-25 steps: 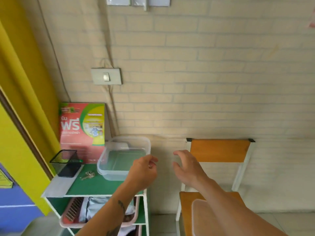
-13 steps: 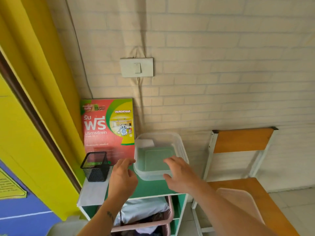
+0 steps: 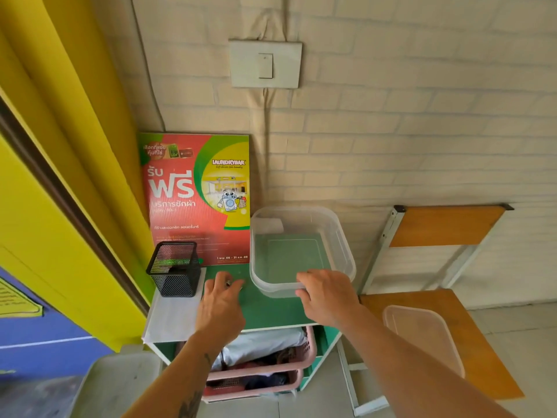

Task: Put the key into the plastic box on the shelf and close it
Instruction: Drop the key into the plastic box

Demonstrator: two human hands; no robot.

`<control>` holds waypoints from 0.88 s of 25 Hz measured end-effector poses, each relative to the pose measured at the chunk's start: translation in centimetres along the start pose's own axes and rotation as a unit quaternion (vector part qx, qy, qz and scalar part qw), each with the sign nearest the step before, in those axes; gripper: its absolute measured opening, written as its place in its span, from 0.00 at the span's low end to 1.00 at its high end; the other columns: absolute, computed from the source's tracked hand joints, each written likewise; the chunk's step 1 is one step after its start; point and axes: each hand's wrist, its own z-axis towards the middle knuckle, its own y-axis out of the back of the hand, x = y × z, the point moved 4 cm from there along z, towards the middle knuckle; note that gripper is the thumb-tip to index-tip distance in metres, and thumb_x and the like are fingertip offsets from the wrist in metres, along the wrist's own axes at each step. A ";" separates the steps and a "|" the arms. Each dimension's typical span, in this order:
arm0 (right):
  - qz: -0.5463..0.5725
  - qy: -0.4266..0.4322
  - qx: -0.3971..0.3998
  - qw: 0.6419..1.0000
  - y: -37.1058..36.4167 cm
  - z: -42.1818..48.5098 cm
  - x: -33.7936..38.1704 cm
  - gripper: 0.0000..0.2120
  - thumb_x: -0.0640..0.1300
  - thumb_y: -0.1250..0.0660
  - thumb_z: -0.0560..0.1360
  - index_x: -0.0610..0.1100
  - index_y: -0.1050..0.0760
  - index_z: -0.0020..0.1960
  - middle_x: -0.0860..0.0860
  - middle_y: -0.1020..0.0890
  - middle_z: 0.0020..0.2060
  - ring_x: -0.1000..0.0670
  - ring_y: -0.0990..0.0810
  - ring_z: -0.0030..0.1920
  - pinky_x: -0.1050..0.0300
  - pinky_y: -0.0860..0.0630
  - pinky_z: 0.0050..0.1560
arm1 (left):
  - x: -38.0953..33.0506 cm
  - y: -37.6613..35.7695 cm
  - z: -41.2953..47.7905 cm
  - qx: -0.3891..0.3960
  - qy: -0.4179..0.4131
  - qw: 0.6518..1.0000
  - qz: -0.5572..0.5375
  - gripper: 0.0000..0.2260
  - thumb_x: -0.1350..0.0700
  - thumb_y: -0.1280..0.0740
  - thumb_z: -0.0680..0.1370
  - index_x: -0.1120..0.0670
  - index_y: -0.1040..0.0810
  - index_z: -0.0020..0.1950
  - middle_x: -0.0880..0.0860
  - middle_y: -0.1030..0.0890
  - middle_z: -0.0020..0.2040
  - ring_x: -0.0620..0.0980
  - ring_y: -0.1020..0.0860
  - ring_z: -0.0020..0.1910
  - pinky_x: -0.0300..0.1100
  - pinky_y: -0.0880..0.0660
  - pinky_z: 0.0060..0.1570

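The clear plastic box (image 3: 301, 236) stands open and empty on the green shelf top (image 3: 271, 312), against the brick wall. Its lid (image 3: 422, 336) lies apart on the wooden chair seat to the right. My left hand (image 3: 221, 309) lies palm down on the shelf just left of the box, fingers curled over the key (image 3: 228, 283). Only a small metal glint of the key shows between the fingers, so I cannot tell whether it is gripped. My right hand (image 3: 327, 298) holds the box's near rim, fingers on top and thumb on the front wall.
A black mesh cup (image 3: 174, 268) stands left of my left hand, with a red and green poster (image 3: 196, 200) leaning on the wall behind. Pink baskets (image 3: 262, 366) fill the lower shelves. The chair (image 3: 446, 227) stands to the right, a yellow door frame to the left.
My view has closed in on the shelf and tilted down. My left hand came down onto the key beside the box, and my right hand reached the box's near rim.
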 end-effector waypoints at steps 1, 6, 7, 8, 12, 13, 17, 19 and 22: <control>0.001 0.001 -0.001 1.000 -0.1 0.1 0.0 0.08 0.51 0.39 0.79 0.49 0.26 0.44 0.54 0.24 0.34 0.51 0.24 0.34 0.55 0.25 0.37 | 0.2 -0.1 0.2 -0.004 0.008 1.000 -0.009 0.22 0.65 0.35 0.72 0.52 0.24 0.65 0.53 0.31 0.66 0.55 0.32 0.61 0.51 0.24 0.58; -0.004 0.007 -0.005 1.000 -0.3 0.2 -0.1 0.08 0.52 0.38 0.79 0.50 0.26 0.45 0.55 0.24 0.34 0.52 0.24 0.34 0.56 0.25 0.37 | 0.8 0.2 0.9 -0.013 0.059 0.997 -0.052 0.23 0.66 0.35 0.72 0.55 0.24 0.66 0.56 0.28 0.63 0.57 0.29 0.59 0.51 0.25 0.58; -0.004 0.008 -0.006 1.000 -0.3 0.2 -0.1 0.08 0.52 0.38 0.79 0.50 0.26 0.45 0.55 0.24 0.34 0.52 0.24 0.34 0.56 0.25 0.37 | 0.8 0.4 1.0 -0.007 0.070 0.996 -0.051 0.21 0.65 0.35 0.72 0.56 0.24 0.65 0.55 0.26 0.61 0.56 0.29 0.58 0.49 0.26 0.58; -0.006 0.008 -0.007 1.000 -0.3 0.2 0.0 0.08 0.52 0.39 0.79 0.50 0.26 0.45 0.55 0.24 0.34 0.52 0.24 0.34 0.56 0.25 0.38 | 0.8 0.5 1.1 -0.004 0.073 0.996 -0.042 0.19 0.64 0.35 0.73 0.56 0.23 0.63 0.54 0.25 0.58 0.56 0.29 0.57 0.49 0.26 0.58; -0.001 0.007 -0.009 1.000 -0.4 0.3 0.0 0.08 0.51 0.39 0.79 0.49 0.26 0.45 0.55 0.24 0.34 0.53 0.23 0.34 0.55 0.23 0.38 | 0.7 0.3 0.8 -0.015 0.021 0.999 0.044 0.11 0.61 0.36 0.71 0.56 0.22 0.53 0.53 0.23 0.52 0.55 0.28 0.51 0.48 0.25 0.52; 0.002 0.005 -0.007 1.000 -0.5 0.3 0.0 0.08 0.51 0.39 0.79 0.49 0.26 0.45 0.55 0.24 0.34 0.53 0.23 0.34 0.55 0.23 0.38 | 0.7 0.1 0.7 -0.006 0.006 0.998 0.063 0.11 0.60 0.36 0.71 0.55 0.23 0.52 0.54 0.23 0.52 0.55 0.28 0.51 0.48 0.25 0.52; 0.002 0.006 -0.003 1.000 -0.5 0.1 0.0 0.07 0.51 0.39 0.79 0.49 0.26 0.46 0.54 0.24 0.35 0.52 0.24 0.34 0.56 0.26 0.37 | 0.3 1.4 0.7 -0.004 0.024 1.000 0.000 0.09 0.59 0.37 0.74 0.54 0.25 0.53 0.53 0.20 0.49 0.55 0.22 0.46 0.49 0.22 0.45; 0.000 0.009 -0.003 1.000 -0.3 0.0 0.1 0.08 0.50 0.39 0.80 0.48 0.26 0.46 0.54 0.24 0.35 0.52 0.23 0.35 0.57 0.29 0.35 | -0.1 3.0 0.9 -0.045 0.063 0.992 -0.096 0.07 0.60 0.37 0.74 0.52 0.24 0.51 0.53 0.17 0.43 0.56 0.20 0.39 0.49 0.21 0.41; 0.000 0.012 -0.005 1.000 0.1 0.0 0.2 0.07 0.49 0.39 0.79 0.47 0.26 0.47 0.52 0.23 0.36 0.50 0.23 0.36 0.56 0.27 0.38 | -2.2 5.4 1.9 -0.078 0.043 0.977 -0.191 0.11 0.62 0.38 0.75 0.50 0.21 0.51 0.50 0.17 0.43 0.54 0.21 0.38 0.45 0.22 0.39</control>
